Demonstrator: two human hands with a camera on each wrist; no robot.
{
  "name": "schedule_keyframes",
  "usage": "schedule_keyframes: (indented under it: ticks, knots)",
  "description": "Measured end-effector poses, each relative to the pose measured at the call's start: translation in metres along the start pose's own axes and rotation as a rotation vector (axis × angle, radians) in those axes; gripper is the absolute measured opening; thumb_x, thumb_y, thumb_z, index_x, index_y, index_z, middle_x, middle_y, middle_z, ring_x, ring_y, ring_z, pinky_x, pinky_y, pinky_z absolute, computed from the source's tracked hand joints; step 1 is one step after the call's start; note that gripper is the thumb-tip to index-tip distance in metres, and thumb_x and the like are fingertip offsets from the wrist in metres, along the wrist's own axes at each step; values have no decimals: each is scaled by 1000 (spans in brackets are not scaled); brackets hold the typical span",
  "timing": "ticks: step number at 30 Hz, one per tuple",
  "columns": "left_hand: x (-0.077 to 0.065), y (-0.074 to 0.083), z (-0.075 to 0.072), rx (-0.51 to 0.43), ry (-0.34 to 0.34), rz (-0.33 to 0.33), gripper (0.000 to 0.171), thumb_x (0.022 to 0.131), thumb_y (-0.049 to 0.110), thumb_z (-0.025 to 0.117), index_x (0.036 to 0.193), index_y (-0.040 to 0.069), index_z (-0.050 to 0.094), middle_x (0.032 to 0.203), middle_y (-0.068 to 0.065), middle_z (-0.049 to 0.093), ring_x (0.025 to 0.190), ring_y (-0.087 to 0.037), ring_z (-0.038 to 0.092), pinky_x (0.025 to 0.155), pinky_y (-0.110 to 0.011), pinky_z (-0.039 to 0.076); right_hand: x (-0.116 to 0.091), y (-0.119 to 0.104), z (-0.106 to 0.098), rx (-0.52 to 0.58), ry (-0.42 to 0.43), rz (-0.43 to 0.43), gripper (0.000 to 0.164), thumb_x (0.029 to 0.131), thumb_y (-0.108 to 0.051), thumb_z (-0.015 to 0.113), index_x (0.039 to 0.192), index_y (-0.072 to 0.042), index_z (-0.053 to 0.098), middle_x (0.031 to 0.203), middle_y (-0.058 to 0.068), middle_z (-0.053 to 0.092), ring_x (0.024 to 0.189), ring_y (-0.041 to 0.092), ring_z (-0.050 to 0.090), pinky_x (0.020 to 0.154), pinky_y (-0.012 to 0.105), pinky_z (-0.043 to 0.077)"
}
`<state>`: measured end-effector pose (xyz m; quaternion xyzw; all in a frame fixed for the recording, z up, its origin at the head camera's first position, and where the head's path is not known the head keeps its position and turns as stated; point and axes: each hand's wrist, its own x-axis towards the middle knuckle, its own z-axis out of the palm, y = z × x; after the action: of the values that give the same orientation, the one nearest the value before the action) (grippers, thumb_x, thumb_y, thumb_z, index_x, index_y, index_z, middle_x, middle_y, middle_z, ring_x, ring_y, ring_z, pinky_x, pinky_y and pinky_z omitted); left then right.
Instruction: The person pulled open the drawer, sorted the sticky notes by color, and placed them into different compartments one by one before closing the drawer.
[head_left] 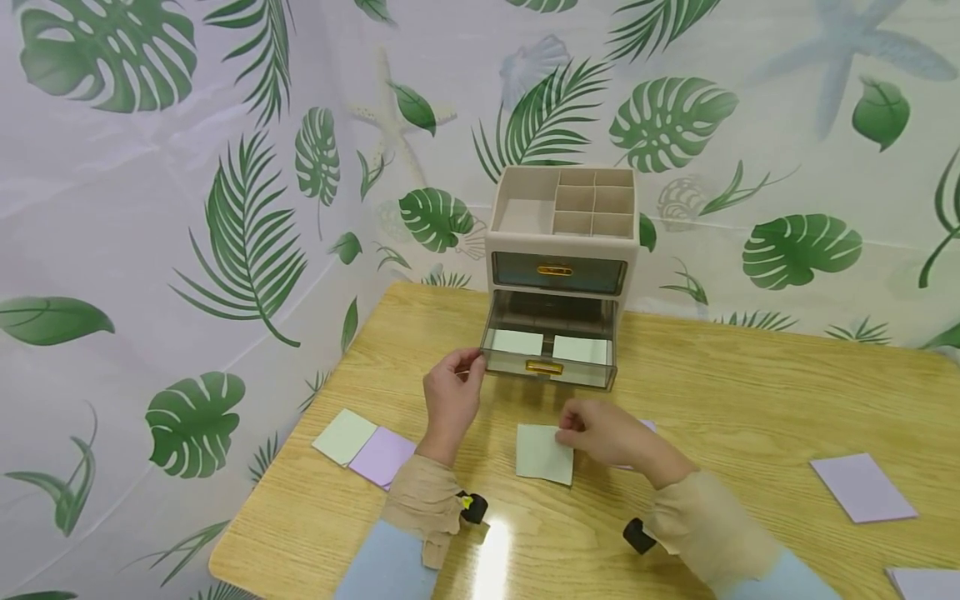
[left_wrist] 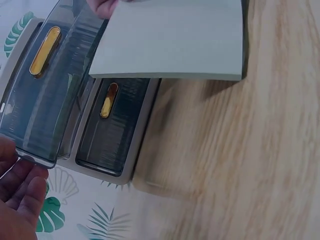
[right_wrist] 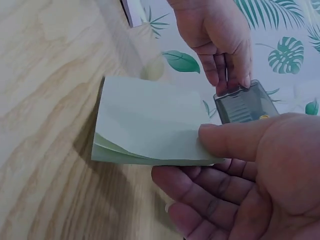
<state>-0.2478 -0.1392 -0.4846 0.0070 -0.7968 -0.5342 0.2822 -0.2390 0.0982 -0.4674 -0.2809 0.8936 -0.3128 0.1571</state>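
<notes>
"Head view: I see the pale green pad on my side of the open drawer, roughly straight out from its gold handle."

"Touching the drawer?"

"Apart from it. The pad looks raised off the table, judging by the shadow under it in the right wrist view."

"And your hands?"

"My right hand pinches the pad at its right edge, thumb on top, fingers beneath. My left hand grips the drawer's left front corner between thumb and fingertips."

"So the right is nearer?"

"Plainly; it is on the pad itself. The left is beyond it and to its left, touching only the drawer."

"Which way does its long axis run?"

"I can't tell one. It looks nearly square, its far edge about parallel to the drawer's front. What matters, I judge, is front to back: the drawer lies beyond the pad, and its front panel stands between my pad and the two green pads inside."
</notes>
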Motion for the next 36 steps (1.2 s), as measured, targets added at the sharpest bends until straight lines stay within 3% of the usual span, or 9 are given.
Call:
schedule_keyframes:
  ticks: [11,24,33,36]
  knots:
    - [2,4,-3,3,-5,33,15,93,15,66,101,5,72,91,-3,72,82,-15,68,69,-28,55,-8,-8,-12,78,-8,-117,11,94,-17,63,88,-12,57,74,-2,52,66,11,47,56,25,40]
    - [3,6,-4,7,-17,11,16,93,15,65,102,3,72,89,-4,72,81,-16,69,69,-29,55,-14,-26,-24,128,23,-151,11,98,-19,58,92,-11,54,74,-1,52,61,12,50,54,27,46]
    - [4,5,-4,23,-40,16,15,94,15,64,102,5,71,90,-3,71,82,-16,68,69,-28,55,-13,-39,-44,244,155,-171,8,98,-17,58,97,-10,54,78,5,55,67,30,56,58,31,52]
    - [4,5,-4,24,-43,18,15,94,15,64,102,5,71,89,-3,71,81,-16,68,69,-28,55,-9,-41,-48,298,228,-158,11,98,-15,58,102,-6,54,84,9,56,70,28,56,60,32,54]
